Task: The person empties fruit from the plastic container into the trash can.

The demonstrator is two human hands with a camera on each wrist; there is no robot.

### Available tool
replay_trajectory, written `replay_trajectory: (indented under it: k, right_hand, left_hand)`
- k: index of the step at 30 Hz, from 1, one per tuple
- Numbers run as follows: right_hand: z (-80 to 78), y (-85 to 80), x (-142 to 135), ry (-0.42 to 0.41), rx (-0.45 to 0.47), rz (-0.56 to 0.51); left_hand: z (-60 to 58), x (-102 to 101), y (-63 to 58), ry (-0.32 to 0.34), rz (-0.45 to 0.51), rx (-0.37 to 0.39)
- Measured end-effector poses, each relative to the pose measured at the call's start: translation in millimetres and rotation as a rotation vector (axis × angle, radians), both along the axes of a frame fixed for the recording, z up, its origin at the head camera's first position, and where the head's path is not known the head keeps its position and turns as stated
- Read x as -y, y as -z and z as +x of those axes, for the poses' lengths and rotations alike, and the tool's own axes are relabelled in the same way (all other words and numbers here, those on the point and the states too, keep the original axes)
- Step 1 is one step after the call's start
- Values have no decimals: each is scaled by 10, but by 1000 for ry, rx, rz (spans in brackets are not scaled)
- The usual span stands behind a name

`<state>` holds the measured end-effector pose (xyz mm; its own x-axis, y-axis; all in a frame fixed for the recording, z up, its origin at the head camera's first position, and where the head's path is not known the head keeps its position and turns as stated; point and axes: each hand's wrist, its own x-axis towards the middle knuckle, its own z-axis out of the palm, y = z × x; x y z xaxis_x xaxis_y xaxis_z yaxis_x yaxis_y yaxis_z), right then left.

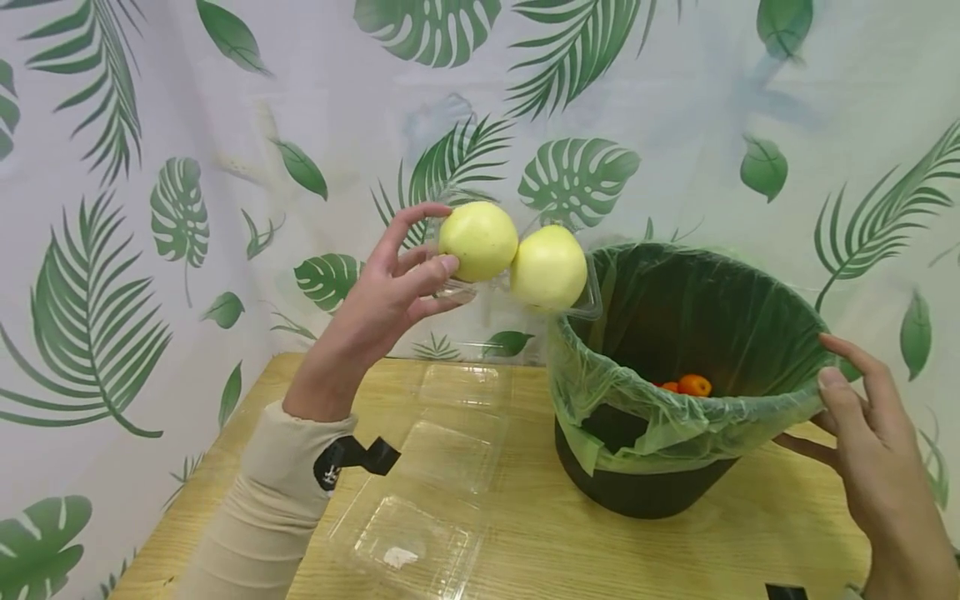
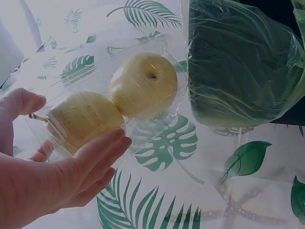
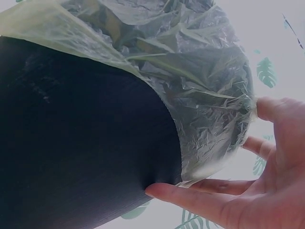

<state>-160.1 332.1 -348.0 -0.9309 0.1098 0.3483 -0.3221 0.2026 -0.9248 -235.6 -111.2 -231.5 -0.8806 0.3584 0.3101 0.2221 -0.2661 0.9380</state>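
Observation:
My left hand (image 1: 397, 283) holds a clear plastic container (image 1: 594, 292) with two pale yellow pears in it, raised at the left of the bin's mouth. The thumb presses the left pear (image 1: 478, 242) and the other fingers lie behind the container. Beside it, the right pear (image 1: 549, 268) sits near the bin's rim. The black bin (image 1: 637, 492) leans to the right and is lined with a thin green bag (image 1: 675, 429). At its right rim, my right hand (image 1: 873, 442) grips the edge over the bag; one fingertip (image 3: 155, 190) touches the dark outer wall.
Small orange fruits (image 1: 693, 385) lie inside the bin. On the wooden table (image 1: 517, 542), left of the bin, lies clear plastic packaging (image 1: 420, 533). A leaf-patterned sheet (image 1: 337, 100) hangs behind and at the left.

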Motion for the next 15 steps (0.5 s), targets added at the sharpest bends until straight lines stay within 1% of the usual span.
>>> replay_trajectory:
  k: [5,8,12,15]
  right_hand:
    - [-7,2,-1,0,7,6]
    - [-8,7,2,1,4,8]
    - [-8,6,12,-11,-8,-15]
    - [6,2,11,-12,-21,-22]
  left_hand:
    - [-84,-149,-38,-27,-64,-64]
    - [-116,-247,-47,-26,-91,-106]
    - [-120,-381,-54,-37,-142,-179]
    - [-100,-487,-66,-40,-180,-216]
